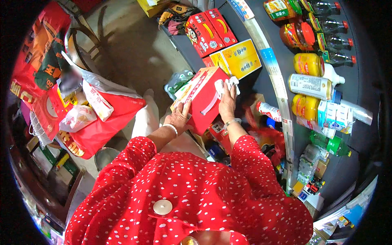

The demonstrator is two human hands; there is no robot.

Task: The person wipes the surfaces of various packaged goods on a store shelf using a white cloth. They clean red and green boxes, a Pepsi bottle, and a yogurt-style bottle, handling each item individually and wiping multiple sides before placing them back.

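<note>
A red gift carton (206, 92) is tilted in front of me, with a printed side facing left and a pale pink strap handle (210, 104) on its red face. My left hand (179, 118) lies on the near left edge of this carton, fingers spread along the printed side, holding it. In my right hand (227, 102) is a crumpled white cloth or tissue (220, 86), pressed against the carton's far right edge. My fingers partly cover the cloth. What supports the carton from below is hidden.
Beyond the carton, a yellow carton (242, 58) and red drink cartons (205, 33) stand on a dark shelf. Jars (307, 65) and soda bottles (333, 23) line the shelf at right. A red bag (122, 113) with packets sits at left; a plastic-wrapped pack (179, 81) lies beside the carton.
</note>
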